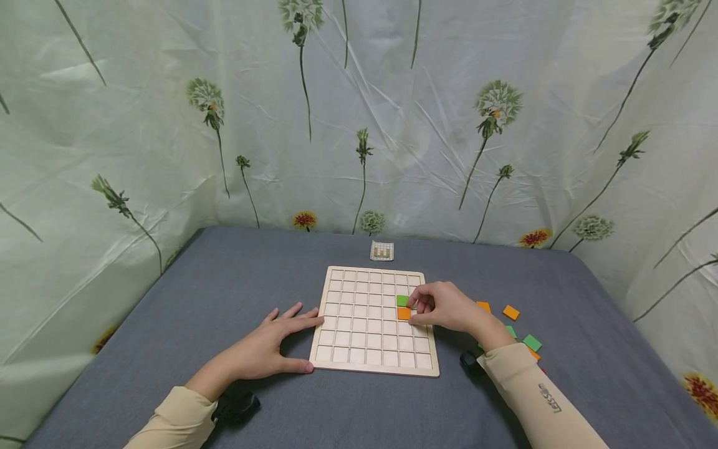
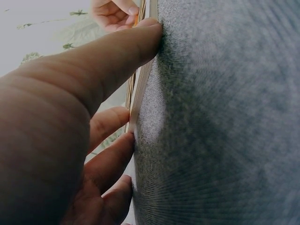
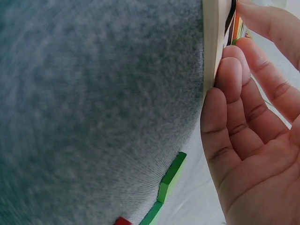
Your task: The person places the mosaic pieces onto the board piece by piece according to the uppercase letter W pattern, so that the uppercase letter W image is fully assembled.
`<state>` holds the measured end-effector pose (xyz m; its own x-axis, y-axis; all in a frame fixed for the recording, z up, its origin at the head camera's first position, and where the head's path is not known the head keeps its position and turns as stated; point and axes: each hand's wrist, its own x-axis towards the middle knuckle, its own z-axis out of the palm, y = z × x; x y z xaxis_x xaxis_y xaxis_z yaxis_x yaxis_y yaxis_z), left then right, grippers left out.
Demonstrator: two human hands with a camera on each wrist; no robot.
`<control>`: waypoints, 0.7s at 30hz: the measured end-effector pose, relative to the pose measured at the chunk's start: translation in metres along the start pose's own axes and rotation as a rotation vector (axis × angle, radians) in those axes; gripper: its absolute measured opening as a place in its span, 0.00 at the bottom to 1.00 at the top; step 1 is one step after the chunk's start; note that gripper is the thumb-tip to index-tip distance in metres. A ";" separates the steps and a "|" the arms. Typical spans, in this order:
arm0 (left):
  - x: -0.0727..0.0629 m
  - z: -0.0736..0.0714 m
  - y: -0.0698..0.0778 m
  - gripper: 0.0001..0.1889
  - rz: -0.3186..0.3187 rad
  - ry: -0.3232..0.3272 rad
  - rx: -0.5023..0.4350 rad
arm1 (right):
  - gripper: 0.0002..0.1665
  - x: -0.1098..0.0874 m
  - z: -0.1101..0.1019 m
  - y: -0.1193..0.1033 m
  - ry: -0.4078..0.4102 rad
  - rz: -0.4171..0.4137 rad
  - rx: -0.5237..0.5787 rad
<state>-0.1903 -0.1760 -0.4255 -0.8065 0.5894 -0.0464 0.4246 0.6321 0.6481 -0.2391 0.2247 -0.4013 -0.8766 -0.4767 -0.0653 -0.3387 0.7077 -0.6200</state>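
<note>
A square wooden grid board (image 1: 359,333) lies on the table in the head view. Its left edge meets the fingertips and thumb of my left hand (image 1: 275,346), whose fingers are spread. On the board's right half, a green tile (image 1: 402,300) sits directly behind an orange tile (image 1: 404,313). My right hand (image 1: 449,307) pinches the orange tile at its right side between thumb and index finger. From the right wrist, the orange tile (image 3: 236,26) shows as a thin strip between those two fingertips, the other fingers curled by the board's side (image 3: 212,51).
Several loose tiles lie right of the board, among them an orange one (image 1: 511,312) and a green one (image 1: 532,342); the right forearm partly covers the group. A small card with a grid pattern (image 1: 382,251) lies behind the board. A flowered curtain (image 1: 392,125) hangs behind the table.
</note>
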 end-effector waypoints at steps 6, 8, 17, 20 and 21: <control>0.000 0.000 0.000 0.45 -0.005 -0.006 -0.005 | 0.12 0.000 0.000 0.000 0.001 -0.002 0.002; 0.000 0.000 0.000 0.45 -0.006 -0.009 -0.008 | 0.12 0.000 0.000 0.000 -0.001 -0.001 0.004; 0.001 0.000 -0.001 0.45 -0.001 -0.015 -0.009 | 0.11 -0.001 0.001 0.001 -0.007 0.002 0.015; 0.000 0.000 -0.001 0.45 0.001 -0.013 -0.011 | 0.11 -0.003 -0.001 0.002 -0.015 0.001 0.028; 0.000 0.000 -0.001 0.45 0.002 -0.013 -0.012 | 0.11 -0.004 -0.002 0.002 -0.019 0.001 0.034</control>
<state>-0.1909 -0.1763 -0.4261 -0.8003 0.5970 -0.0552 0.4209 0.6250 0.6575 -0.2373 0.2288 -0.4010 -0.8702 -0.4862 -0.0800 -0.3261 0.6900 -0.6462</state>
